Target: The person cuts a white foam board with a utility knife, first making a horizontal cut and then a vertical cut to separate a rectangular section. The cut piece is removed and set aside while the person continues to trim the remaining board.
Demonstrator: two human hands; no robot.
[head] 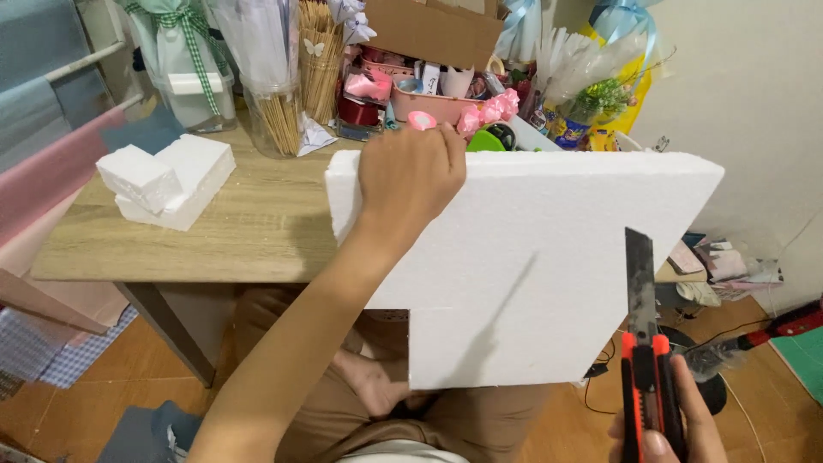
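My left hand [408, 176] grips the far top edge of a large white foam sheet [549, 257], holding it tilted over the wooden table's [249, 227] front edge and my lap. A square notch is cut out of the sheet's near left corner. My right hand [664, 424] holds a red and black utility knife [643, 343] upright at the lower right, its long blade extended and standing in front of the sheet's right part.
Two white foam blocks [167, 180] lie stacked on the table's left. Jars of wooden sticks [279, 103], ribbon spools, a pink tray [433, 105] and wrapped flowers [591, 77] crowd the back. Rolled fabric leans at far left. Cables and clutter lie on the floor at right.
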